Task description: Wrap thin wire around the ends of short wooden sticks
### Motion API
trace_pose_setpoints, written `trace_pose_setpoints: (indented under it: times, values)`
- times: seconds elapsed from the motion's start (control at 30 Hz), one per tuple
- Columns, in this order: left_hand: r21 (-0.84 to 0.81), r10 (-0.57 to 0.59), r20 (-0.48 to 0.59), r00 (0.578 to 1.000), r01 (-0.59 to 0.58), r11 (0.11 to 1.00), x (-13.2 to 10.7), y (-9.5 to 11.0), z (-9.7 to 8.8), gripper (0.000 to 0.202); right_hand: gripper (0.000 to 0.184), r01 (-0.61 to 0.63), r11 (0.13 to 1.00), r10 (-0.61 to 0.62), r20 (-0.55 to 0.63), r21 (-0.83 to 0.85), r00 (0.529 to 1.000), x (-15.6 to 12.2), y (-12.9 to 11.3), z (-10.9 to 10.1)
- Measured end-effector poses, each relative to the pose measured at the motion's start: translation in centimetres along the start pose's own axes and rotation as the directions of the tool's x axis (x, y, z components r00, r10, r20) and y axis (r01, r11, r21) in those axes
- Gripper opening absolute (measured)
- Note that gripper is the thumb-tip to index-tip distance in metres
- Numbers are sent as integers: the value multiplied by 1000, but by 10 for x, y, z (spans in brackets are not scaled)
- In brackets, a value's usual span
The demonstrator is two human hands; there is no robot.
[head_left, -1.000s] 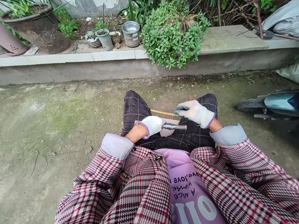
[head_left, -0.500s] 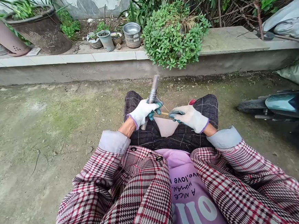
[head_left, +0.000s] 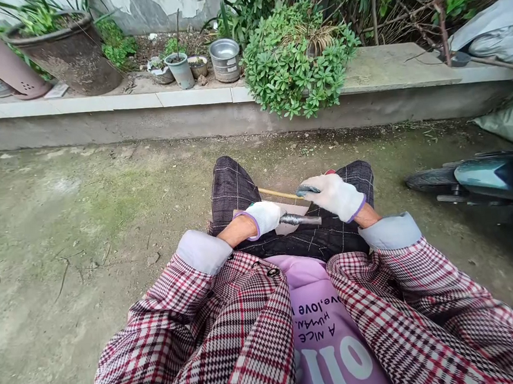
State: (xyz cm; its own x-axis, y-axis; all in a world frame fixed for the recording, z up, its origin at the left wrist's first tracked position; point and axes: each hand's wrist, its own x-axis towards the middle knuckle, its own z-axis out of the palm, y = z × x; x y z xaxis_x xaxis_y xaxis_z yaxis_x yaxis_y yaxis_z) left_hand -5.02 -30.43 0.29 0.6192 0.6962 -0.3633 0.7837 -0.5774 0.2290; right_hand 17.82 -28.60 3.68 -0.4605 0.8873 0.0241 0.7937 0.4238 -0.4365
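I sit with both gloved hands over my lap. My left hand [head_left: 262,216] is closed round a grey metal tool [head_left: 300,218] that lies level and points right. My right hand [head_left: 334,195] is pinched on the end of a thin yellow strip [head_left: 277,194] that runs left across my dark checked knees [head_left: 231,185]. The tool's tip lies just below my right hand. A pale flat piece [head_left: 291,223] rests between my knees under the tool.
A low concrete ledge [head_left: 187,97] with pots, a metal bowl [head_left: 225,57] and a leafy bush [head_left: 295,64] runs across ahead. A scooter's front [head_left: 473,178] stands at the right, with grey sacks [head_left: 506,122] behind it. Bare mossy ground lies to the left.
Half a second ago my left hand held the tool raised and pointing away from me. It has swung down to lie level across my lap. My right hand stayed on the strip.
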Motion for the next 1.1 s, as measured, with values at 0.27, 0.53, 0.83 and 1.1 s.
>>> trace_pose_setpoints:
  times: [0.27,0.53,0.83,1.1]
  values:
    - [-829,-48,-103,994,-59,556,-9,-15,-25,25,23,-111,984,109,26,138,994,3,-1,12]
    - [-958,-332,-126,935,-28,284,0,-28,-33,19,21,-17,997,12,63,79,998,-1,-18,22]
    - [-42,-267,-259,928,266,963,5,-39,-20,28,23,56,998,-57,131,13,990,-14,-37,16]
    - [-48,8,-79,997,-12,999,6,-10,4,12,20,-59,998,60,78,-18,995,-1,-11,6]
